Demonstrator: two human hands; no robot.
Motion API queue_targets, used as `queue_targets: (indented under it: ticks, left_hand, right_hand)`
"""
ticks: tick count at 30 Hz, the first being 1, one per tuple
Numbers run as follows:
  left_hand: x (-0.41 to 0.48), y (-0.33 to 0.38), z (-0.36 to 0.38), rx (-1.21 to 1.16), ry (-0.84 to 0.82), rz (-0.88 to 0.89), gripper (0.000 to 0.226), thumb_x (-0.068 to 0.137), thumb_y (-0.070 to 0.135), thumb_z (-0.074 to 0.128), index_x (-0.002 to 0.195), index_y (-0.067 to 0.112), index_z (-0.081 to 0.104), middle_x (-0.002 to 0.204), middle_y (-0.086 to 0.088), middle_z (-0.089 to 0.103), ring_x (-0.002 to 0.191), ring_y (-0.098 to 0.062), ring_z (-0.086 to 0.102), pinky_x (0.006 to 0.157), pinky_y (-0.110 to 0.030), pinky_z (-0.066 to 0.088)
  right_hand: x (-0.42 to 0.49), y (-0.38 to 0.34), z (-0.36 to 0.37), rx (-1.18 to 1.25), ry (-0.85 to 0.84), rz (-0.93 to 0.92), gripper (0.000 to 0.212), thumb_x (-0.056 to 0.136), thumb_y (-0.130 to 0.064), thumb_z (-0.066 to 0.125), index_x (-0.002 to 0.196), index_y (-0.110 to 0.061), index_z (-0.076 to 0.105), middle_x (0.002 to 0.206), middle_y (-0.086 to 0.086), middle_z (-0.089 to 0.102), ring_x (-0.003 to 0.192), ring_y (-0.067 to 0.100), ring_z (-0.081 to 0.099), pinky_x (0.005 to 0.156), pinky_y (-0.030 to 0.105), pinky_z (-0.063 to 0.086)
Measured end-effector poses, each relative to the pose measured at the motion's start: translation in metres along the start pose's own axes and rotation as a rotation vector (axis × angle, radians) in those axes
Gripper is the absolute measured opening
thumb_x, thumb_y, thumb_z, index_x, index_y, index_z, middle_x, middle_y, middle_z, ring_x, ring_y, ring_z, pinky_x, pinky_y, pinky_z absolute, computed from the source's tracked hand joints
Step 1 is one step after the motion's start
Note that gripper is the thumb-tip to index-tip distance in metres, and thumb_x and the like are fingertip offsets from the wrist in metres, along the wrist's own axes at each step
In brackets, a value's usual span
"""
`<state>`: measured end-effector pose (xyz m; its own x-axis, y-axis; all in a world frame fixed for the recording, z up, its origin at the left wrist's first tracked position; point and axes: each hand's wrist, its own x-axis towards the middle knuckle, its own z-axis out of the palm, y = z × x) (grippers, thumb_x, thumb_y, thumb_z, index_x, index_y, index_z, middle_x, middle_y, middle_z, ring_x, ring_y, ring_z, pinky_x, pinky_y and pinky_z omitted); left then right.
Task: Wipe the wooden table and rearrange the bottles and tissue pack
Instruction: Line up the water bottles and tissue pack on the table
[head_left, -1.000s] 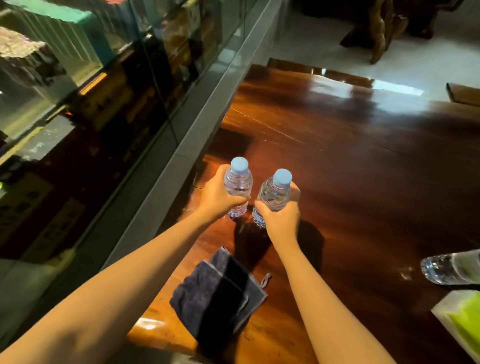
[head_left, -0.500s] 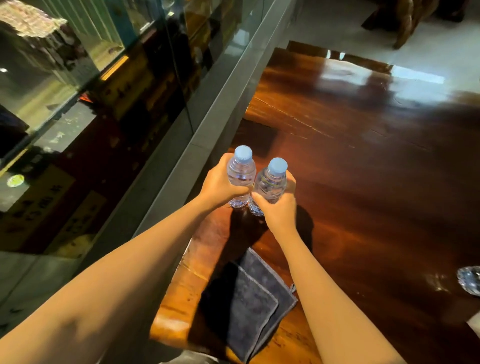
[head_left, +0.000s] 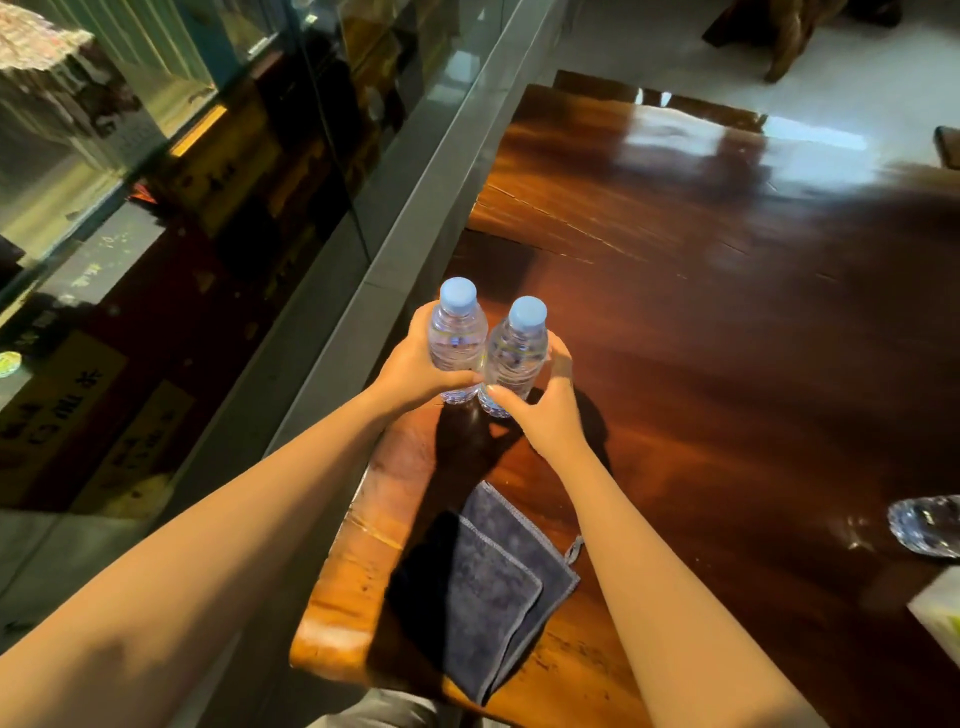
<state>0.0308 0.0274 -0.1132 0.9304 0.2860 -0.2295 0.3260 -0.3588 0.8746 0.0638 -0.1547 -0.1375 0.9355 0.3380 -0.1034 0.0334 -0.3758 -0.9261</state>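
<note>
Two clear water bottles with light blue caps stand side by side near the left edge of the glossy wooden table (head_left: 727, 322). My left hand (head_left: 415, 369) wraps the left bottle (head_left: 457, 332). My right hand (head_left: 548, 410) grips the right bottle (head_left: 517, 353) low on its body, fingers loosely curled round it. The bottles touch or nearly touch. A folded dark grey cloth (head_left: 488, 587) lies on the table's near left corner, between my forearms. A third bottle (head_left: 927, 525) lies at the right edge of view, with the corner of a tissue pack (head_left: 940, 618) below it.
A glass partition with a grey sill (head_left: 415, 208) runs along the table's left side. Wooden furniture (head_left: 779, 31) stands on the pale floor beyond the table's far end.
The two bottles have come closer together and now stand almost touching. My right hand's fingers have loosened a little. The view has shifted, bringing the third bottle and tissue pack back in.
</note>
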Motion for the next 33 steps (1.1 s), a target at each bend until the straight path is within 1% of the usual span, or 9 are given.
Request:
queue_targets:
  ticks: [2, 4, 7, 10, 14, 19, 25, 29, 33]
  left_hand:
    - [-0.011, -0.003, 0.008, 0.061, 0.018, -0.11, 0.092, 0.062, 0.031, 0.085, 0.136, 0.022, 0.031, 0.121, 0.009, 0.057, 0.1, -0.007, 0.061, 0.077, -0.02, 0.044]
    - [-0.022, 0.0, 0.018, 0.235, -0.003, -0.262, 0.08, 0.067, 0.033, 0.078, 0.132, 0.014, 0.036, 0.126, -0.007, 0.058, 0.105, -0.026, 0.06, 0.078, -0.031, 0.042]
    - [-0.036, 0.011, 0.038, 0.549, -0.182, -0.307, 0.042, 0.075, 0.03, 0.066, 0.112, 0.015, 0.053, 0.118, -0.013, 0.063, 0.096, -0.031, 0.061, 0.079, -0.035, 0.048]
    - [-0.045, 0.023, 0.067, 0.755, -0.32, -0.317, 0.044, 0.081, 0.04, 0.059, 0.112, 0.008, 0.062, 0.119, -0.015, 0.065, 0.105, -0.031, 0.061, 0.087, -0.035, 0.048]
    - [-0.046, 0.053, 0.118, 0.889, -0.432, -0.185, 0.058, 0.086, 0.046, 0.054, 0.129, 0.008, 0.053, 0.135, -0.016, 0.056, 0.124, -0.031, 0.052, 0.1, -0.038, 0.043]
    - [-0.046, 0.103, 0.187, 0.921, -0.475, 0.035, 0.056, 0.086, 0.042, 0.055, 0.132, 0.01, 0.047, 0.132, -0.016, 0.056, 0.12, -0.034, 0.054, 0.096, -0.041, 0.046]
    - [-0.059, 0.15, 0.272, 0.869, -0.454, 0.294, 0.064, 0.088, 0.036, 0.057, 0.143, 0.017, 0.031, 0.143, -0.015, 0.043, 0.129, -0.037, 0.044, 0.101, -0.047, 0.042]
    - [-0.069, 0.168, 0.328, 0.882, -0.516, 0.388, 0.07, 0.087, 0.032, 0.06, 0.146, 0.025, 0.023, 0.158, -0.01, 0.015, 0.14, -0.036, 0.026, 0.107, -0.051, 0.039]
    - [-0.075, 0.185, 0.381, 0.83, -0.596, 0.486, 0.082, 0.085, 0.032, 0.064, 0.15, 0.031, 0.013, 0.161, -0.003, 0.008, 0.144, -0.035, 0.017, 0.108, -0.055, 0.036]
  right_hand:
    - [-0.01, 0.009, -0.013, -0.071, -0.022, 0.086, 0.092, 0.072, -0.035, 0.078, 0.144, -0.023, 0.022, 0.152, -0.001, 0.029, 0.139, 0.017, 0.029, 0.11, 0.032, 0.029]
    - [-0.02, 0.021, -0.031, -0.134, -0.032, 0.158, 0.091, 0.073, -0.043, 0.075, 0.145, -0.027, 0.022, 0.154, -0.002, 0.026, 0.141, 0.017, 0.022, 0.11, 0.035, 0.026]
    - [-0.03, 0.037, -0.064, -0.217, -0.097, 0.27, 0.078, 0.078, -0.048, 0.069, 0.142, -0.024, 0.031, 0.151, 0.001, 0.032, 0.14, 0.022, 0.024, 0.111, 0.04, 0.027]
    - [-0.039, 0.05, -0.1, -0.28, -0.226, 0.401, 0.069, 0.08, -0.051, 0.065, 0.137, -0.024, 0.038, 0.146, 0.005, 0.04, 0.135, 0.027, 0.035, 0.108, 0.042, 0.034]
    - [-0.05, 0.059, -0.152, -0.405, -0.278, 0.503, 0.069, 0.081, -0.051, 0.063, 0.138, -0.02, 0.038, 0.146, 0.009, 0.042, 0.131, 0.029, 0.043, 0.105, 0.041, 0.037]
    - [-0.07, 0.064, -0.218, -0.575, -0.267, 0.573, 0.068, 0.084, -0.047, 0.061, 0.14, -0.018, 0.036, 0.145, 0.011, 0.043, 0.129, 0.032, 0.044, 0.105, 0.044, 0.041]
    - [-0.11, 0.074, -0.294, -0.701, -0.113, 0.606, 0.066, 0.084, -0.048, 0.06, 0.138, -0.016, 0.037, 0.139, 0.012, 0.047, 0.126, 0.033, 0.046, 0.101, 0.046, 0.044]
    - [-0.143, 0.091, -0.34, -0.751, 0.009, 0.629, 0.067, 0.083, -0.049, 0.061, 0.137, -0.016, 0.039, 0.139, 0.012, 0.046, 0.128, 0.034, 0.041, 0.103, 0.046, 0.041]
    - [-0.172, 0.111, -0.376, -0.766, 0.171, 0.644, 0.069, 0.08, -0.047, 0.065, 0.137, -0.017, 0.039, 0.141, 0.009, 0.043, 0.132, 0.032, 0.034, 0.103, 0.046, 0.038]
